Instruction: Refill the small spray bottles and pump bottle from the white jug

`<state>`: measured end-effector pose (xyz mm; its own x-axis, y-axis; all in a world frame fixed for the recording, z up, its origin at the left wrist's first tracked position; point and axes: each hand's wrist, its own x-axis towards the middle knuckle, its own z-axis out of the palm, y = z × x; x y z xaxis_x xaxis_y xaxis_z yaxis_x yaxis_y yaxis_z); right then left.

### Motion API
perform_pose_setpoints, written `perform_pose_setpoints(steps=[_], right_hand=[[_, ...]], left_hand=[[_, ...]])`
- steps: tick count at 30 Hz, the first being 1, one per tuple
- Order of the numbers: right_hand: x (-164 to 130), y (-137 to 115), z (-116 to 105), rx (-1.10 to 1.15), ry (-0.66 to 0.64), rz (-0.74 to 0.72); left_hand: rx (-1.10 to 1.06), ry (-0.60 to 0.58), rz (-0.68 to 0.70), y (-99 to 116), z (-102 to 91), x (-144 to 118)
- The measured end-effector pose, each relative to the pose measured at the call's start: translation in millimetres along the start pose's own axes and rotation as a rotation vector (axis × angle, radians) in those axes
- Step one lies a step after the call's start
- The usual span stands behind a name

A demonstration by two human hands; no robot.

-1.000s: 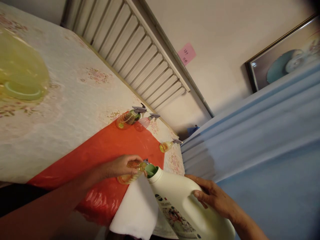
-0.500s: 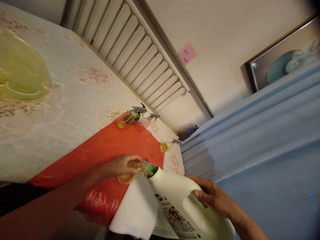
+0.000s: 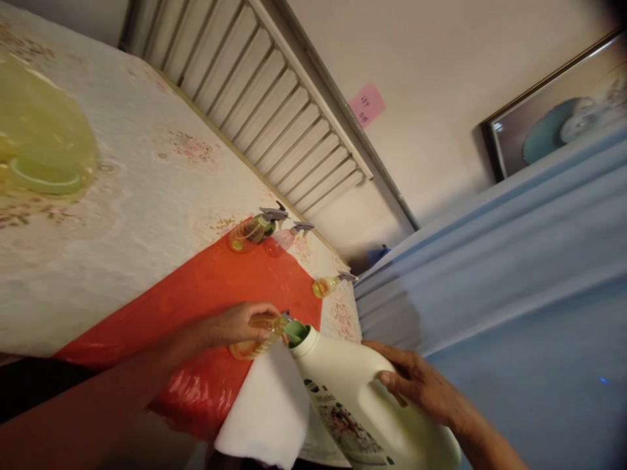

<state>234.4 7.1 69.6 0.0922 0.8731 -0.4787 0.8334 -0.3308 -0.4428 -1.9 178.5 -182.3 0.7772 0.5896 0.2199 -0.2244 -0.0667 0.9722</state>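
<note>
My left hand (image 3: 249, 321) is wrapped round the neck of a clear bottle (image 3: 247, 350) that has yellowish liquid in it and stands over a red plastic sheet (image 3: 206, 294). In my right hand (image 3: 416, 378) is the handle of a large cream jug (image 3: 343, 365) with a printed label. The jug is tipped toward the bottle. Its green spout (image 3: 296, 333) meets the bottle's mouth, though my fingers partly hide the contact. Below the bottle lies a folded white cloth (image 3: 267, 411).
Several spray bottles stand farther back, among them a pink one (image 3: 279, 243) and a yellow one (image 3: 324, 286). A yellow translucent basin (image 3: 49, 124) sits on the floral tablecloth (image 3: 142, 215). Behind are a radiator (image 3: 255, 85) and a blue curtain (image 3: 539, 313).
</note>
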Motion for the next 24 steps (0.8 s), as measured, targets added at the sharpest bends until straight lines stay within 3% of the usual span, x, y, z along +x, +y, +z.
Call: perform_pose_setpoints(steps=[24], right_hand=[[1.2, 0.7, -1.8, -0.017, -0.011, -0.009]], left_hand=[[-0.032, -0.026, -0.02, -2.6, -0.1, 1.4]])
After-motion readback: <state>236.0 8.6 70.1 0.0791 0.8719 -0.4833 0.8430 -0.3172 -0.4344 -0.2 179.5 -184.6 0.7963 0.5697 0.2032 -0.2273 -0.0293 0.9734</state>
